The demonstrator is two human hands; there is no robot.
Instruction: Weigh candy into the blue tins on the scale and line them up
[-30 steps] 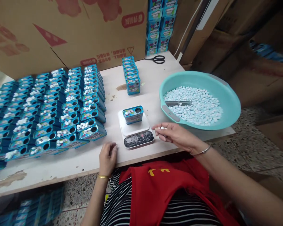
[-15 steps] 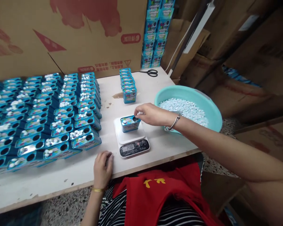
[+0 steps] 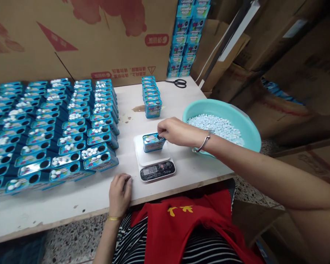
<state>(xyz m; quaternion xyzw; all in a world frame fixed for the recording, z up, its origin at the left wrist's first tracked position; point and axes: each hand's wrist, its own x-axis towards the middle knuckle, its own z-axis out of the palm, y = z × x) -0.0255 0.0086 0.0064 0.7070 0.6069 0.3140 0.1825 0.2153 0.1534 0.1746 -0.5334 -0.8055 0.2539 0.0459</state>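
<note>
A blue candy tin (image 3: 151,143) with a round hole in its top stands on a small white kitchen scale (image 3: 156,170) showing a number. My right hand (image 3: 176,131) reaches over the tin with its fingertips pinched at the hole; anything between them is hidden. My left hand (image 3: 120,194) rests on the table's front edge with curled fingers, holding nothing, just left of the scale. A teal basin (image 3: 253,132) of pale blue tablets (image 3: 217,126) sits right of my right wrist.
Rows of open blue tins (image 3: 57,128), several with white tablets on top, fill the table's left half. A short column of tins (image 3: 151,97) stands behind the scale, with scissors (image 3: 178,83) beyond. A big cardboard box (image 3: 99,36) and stacked tins (image 3: 185,40) back the table.
My right hand, holding white tablets, rose from beside the scale to the tin's hole and pressed down on it. My left hand stayed put. The view shifted slightly.
</note>
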